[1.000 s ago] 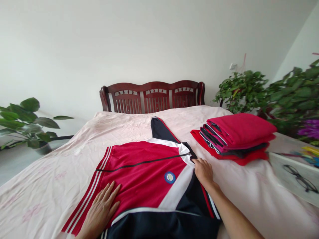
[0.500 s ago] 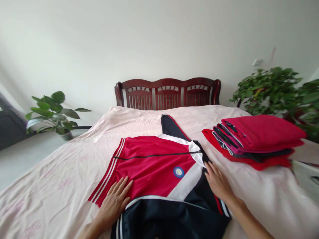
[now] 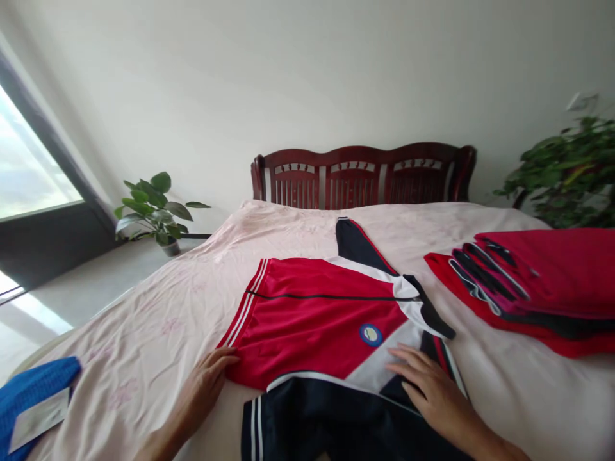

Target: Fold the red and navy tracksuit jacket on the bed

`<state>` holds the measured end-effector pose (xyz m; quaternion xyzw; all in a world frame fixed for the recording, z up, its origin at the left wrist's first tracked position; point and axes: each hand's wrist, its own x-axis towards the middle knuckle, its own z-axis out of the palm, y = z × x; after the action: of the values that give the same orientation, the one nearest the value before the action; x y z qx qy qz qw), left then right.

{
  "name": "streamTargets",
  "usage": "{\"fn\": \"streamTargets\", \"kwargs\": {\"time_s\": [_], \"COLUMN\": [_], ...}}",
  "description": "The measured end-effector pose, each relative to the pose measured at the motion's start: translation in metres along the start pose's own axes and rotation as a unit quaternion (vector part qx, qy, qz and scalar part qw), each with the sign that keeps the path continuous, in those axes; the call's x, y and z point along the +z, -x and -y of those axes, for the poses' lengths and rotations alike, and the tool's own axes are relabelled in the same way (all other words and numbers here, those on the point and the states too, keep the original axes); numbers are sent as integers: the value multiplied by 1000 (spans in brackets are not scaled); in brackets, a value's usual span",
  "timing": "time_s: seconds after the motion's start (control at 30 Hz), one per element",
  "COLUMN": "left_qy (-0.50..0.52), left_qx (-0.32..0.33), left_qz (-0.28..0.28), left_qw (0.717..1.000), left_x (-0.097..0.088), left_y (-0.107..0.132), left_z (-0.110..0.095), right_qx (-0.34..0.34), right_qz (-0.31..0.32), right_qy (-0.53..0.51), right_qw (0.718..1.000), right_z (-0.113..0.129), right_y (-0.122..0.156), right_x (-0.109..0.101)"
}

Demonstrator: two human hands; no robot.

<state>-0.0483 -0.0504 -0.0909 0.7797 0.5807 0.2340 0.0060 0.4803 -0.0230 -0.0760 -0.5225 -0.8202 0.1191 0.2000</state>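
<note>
Red-white-navy zip sports jacket [image 3: 317,314], flat on pink bed [image 3: 144,320].
Flat left hand [image 3: 206,384] slid to hem [image 3: 243,307]; flat right hand [image 3: 427,390] back from collar [image 3: 430,314].

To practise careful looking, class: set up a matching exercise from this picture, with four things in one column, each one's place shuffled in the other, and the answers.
Things
1. left hand
2. right hand
3. stack of folded clothes
4. potted plant

Places
a. flat on the white panel of the jacket
b. on the floor by the window
c. fingertips at the jacket's striped hem
d. on the bed, right of the jacket

Pairs: 1-c, 2-a, 3-d, 4-b
</note>
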Motion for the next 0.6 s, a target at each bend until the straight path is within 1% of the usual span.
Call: {"fn": "streamTargets", "kwargs": {"time_s": [0.07,0.23,0.33,0.4,0.53,0.6], "left_qy": [-7,-11,-1,8,5,-7], "left_qx": [4,24,21,20,49,70], "left_qz": [20,26,34,40,41,33], "left_qw": [1000,999,999,999,998,997], "left_x": [0,-1,-3,-4,-5,-5], "left_y": [5,17,14,10,4,2], "left_z": [6,24,35,40,44,43], "right_qx": [5,16,22,38,72,66], "right_qz": [36,60,75,92,100,99], "right_qy": [-30,-46,-44,-36,14,30], "right_qw": [999,997,996,994,992,992], "right_z": [8,19,36,49,68,74], "right_y": [4,18,25,30,34,32], "right_x": [-2,-14,-25,-29,-25,-20]}}
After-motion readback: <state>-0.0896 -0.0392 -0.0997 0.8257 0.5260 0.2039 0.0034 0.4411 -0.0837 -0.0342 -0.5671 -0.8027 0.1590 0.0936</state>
